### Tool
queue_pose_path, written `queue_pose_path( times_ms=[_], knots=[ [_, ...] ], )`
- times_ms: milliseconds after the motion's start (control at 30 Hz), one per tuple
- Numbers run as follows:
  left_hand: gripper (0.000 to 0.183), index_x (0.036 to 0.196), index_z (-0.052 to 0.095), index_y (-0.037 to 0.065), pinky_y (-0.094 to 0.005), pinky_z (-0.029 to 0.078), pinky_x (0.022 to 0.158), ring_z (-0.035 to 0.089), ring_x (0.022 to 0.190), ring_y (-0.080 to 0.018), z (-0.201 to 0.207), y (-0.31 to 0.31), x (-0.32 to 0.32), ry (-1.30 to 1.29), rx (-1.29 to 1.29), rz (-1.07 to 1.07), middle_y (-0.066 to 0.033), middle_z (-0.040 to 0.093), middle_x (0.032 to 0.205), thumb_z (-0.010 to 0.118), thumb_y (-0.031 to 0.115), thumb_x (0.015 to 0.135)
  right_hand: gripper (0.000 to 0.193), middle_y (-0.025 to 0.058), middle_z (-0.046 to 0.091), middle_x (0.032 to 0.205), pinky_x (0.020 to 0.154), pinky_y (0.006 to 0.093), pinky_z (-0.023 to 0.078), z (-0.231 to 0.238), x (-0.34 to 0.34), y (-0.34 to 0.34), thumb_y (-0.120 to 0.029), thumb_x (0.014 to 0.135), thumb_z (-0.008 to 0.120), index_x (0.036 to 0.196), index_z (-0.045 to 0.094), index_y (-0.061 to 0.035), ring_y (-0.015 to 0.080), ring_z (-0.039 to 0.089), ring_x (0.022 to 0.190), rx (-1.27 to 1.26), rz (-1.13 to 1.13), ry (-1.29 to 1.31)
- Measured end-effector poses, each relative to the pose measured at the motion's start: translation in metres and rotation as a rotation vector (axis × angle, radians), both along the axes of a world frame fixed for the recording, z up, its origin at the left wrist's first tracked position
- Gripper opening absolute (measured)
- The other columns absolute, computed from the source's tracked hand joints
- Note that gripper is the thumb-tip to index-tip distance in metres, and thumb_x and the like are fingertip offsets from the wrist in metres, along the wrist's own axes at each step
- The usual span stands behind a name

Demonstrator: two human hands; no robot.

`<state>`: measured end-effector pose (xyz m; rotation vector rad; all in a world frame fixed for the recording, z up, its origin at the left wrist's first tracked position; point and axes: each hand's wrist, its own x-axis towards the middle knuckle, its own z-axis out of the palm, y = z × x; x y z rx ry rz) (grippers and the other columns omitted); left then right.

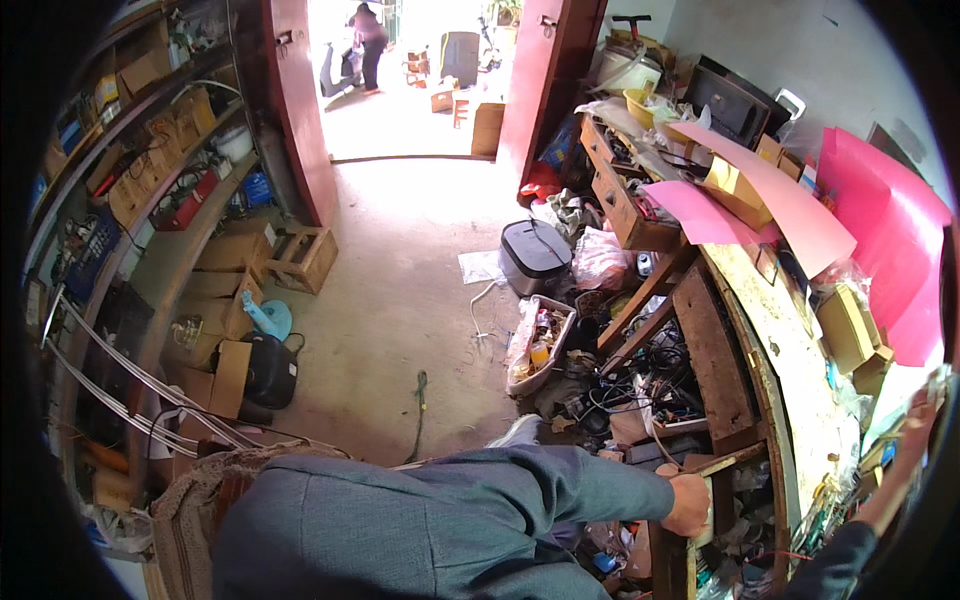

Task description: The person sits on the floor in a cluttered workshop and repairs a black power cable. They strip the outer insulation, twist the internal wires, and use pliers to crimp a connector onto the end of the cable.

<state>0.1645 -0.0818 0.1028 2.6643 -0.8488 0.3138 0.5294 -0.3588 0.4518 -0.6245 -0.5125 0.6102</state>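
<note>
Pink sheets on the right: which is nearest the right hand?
The deep-pink sheet, upright at the far right, just beyond the right hand; the paler sheets lie farther off.

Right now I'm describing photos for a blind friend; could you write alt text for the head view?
A person's left hand is at the edge of a wooden drawer in a cluttered room, the right hand beside a pink sheet. Packed shelves line the left side; open red doors stand ahead.

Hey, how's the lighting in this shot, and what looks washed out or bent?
Head view: daylight overexposes the ground beyond the tall dark red doors and whitens the grey concrete floor near them; head view, left side: fisheye distortion bows the long brown shelf boards, and the corners fall black.
</note>
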Motion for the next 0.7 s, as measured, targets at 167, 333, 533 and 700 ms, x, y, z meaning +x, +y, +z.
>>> queue_pose_path(
  times_ms=[167, 333, 533, 700],
  knots=[
    [0.043, 0.077, 0.073, 0.012, -0.0441, 0.042, 0.083, 0.063, 0.086, -0.0276, -0.025, -0.010, -0.022, -0.213, -0.238, 0.051, -0.0056, 0.068, 0.076, 0.058, 0.049, 0.092, 0.031, -0.0035, 0.062, 0.088, 0.052, 0.0207, 0.039, -0.183, -0.147, 0.118, -0.020, 0.097, 0.072, 0.125, 0.067, -0.0084, 0.0040, 0.050, 0.062, -0.470, -0.509, -0.336],
    [0.050, 0.095, 0.066, 0.005, -0.0409, 0.043, 0.089, 0.060, 0.093, -0.0279, -0.030, -0.013, -0.028, -0.245, -0.183, -0.010, -0.0095, 0.064, 0.092, 0.074, 0.051, 0.078, 0.007, -0.0015, 0.060, 0.079, 0.056, 0.0219, 0.036, -0.275, -0.257, 0.164, -0.004, 0.096, 0.066, 0.100, 0.072, -0.0013, 0.0051, 0.047, 0.064, -1.041, -0.751, -0.840],
    [0.060, 0.101, 0.063, 0.004, -0.0395, 0.042, 0.090, 0.057, 0.097, -0.0260, -0.023, -0.002, -0.035, -0.276, -0.152, -0.096, -0.0085, 0.060, 0.097, 0.081, 0.047, 0.064, 0.009, -0.0003, 0.060, 0.083, 0.065, 0.0246, 0.044, -0.319, -0.275, 0.145, -0.005, 0.099, 0.063, 0.102, 0.068, 0.0021, 0.0088, 0.053, 0.073, -1.121, -0.906, -0.803],
    [0.064, 0.102, 0.061, 0.003, -0.0388, 0.040, 0.091, 0.055, 0.097, -0.0264, -0.017, 0.006, -0.039, -0.275, -0.151, -0.142, -0.0094, 0.058, 0.098, 0.083, 0.046, 0.059, 0.010, -0.0011, 0.058, 0.080, 0.062, 0.0250, 0.041, -0.326, -0.269, 0.141, -0.006, 0.099, 0.063, 0.103, 0.067, 0.0027, 0.0083, 0.050, 0.069, -1.030, -0.897, -0.874]
  ],
)
